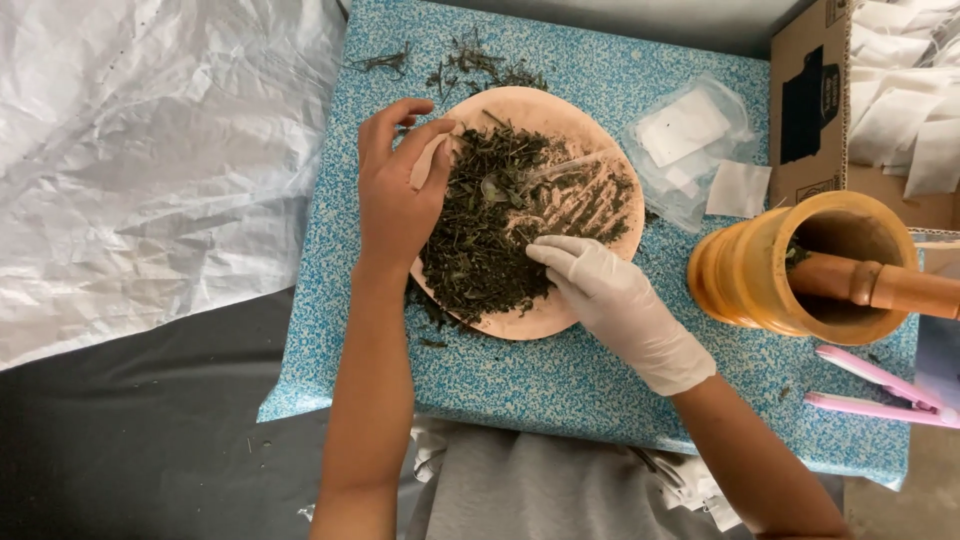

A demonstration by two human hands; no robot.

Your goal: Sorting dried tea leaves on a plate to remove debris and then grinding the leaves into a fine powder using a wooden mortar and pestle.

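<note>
A round pinkish plate [560, 315] on a blue speckled board holds a heap of dark dried herbs [485, 235]. My bare left hand [393, 195] is at the plate's left rim and holds a small pale sachet [430, 160] between thumb and fingers. My right hand [610, 300], in a white glove, reaches in from the lower right. Its fingertips are pressed together in the herbs near the plate's middle. A clear plastic spoon [535, 178] lies on the herbs, apart from both hands.
A wooden mortar [745, 275] with its pestle [880, 285] stands at the right. Below it lies a pink clamp-like tool [880, 395]. A clear bag of white sachets [690, 140] and a cardboard box [810, 110] of sachets sit at the back right. White plastic sheeting [150, 150] covers the left.
</note>
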